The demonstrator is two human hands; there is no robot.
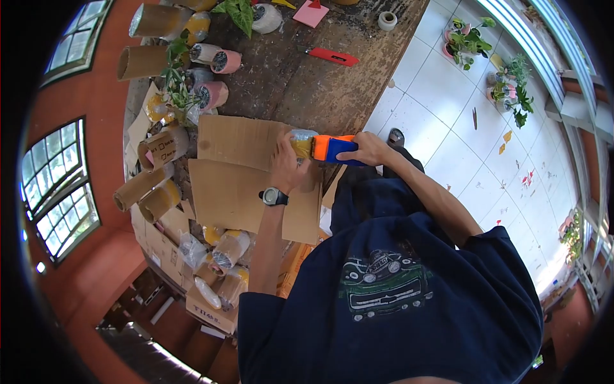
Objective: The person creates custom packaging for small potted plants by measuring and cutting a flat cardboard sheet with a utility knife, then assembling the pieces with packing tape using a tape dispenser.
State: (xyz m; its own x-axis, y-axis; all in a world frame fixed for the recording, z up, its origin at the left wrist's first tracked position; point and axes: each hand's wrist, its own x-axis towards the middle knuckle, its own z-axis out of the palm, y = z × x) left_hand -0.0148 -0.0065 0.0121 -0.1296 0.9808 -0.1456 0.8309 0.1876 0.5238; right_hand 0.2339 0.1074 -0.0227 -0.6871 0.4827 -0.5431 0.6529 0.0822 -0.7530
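My left hand (pixel 288 160), with a watch on the wrist, is wrapped round a small bundle (pixel 302 142) of clear plastic and yellowish tape at the table's edge. What lies inside the bundle cannot be made out. An orange and blue tape dispenser (pixel 336 150) is gripped in my right hand (pixel 371 151), its orange end against the bundle's right side. Beneath my left hand lie cardboard sheets (pixel 233 185). A red box cutter (pixel 332 56) rests farther up the table.
Several cardboard-wrapped cylinders (pixel 144 63) and small potted plants (pixel 211 95) line the table's left side. A tape roll (pixel 387 20) sits near the right edge. Wrapped bundles (pixel 230 248) lie by a carton (pixel 208 310) at lower left. More plants (pixel 468 43) stand on the tiled floor.
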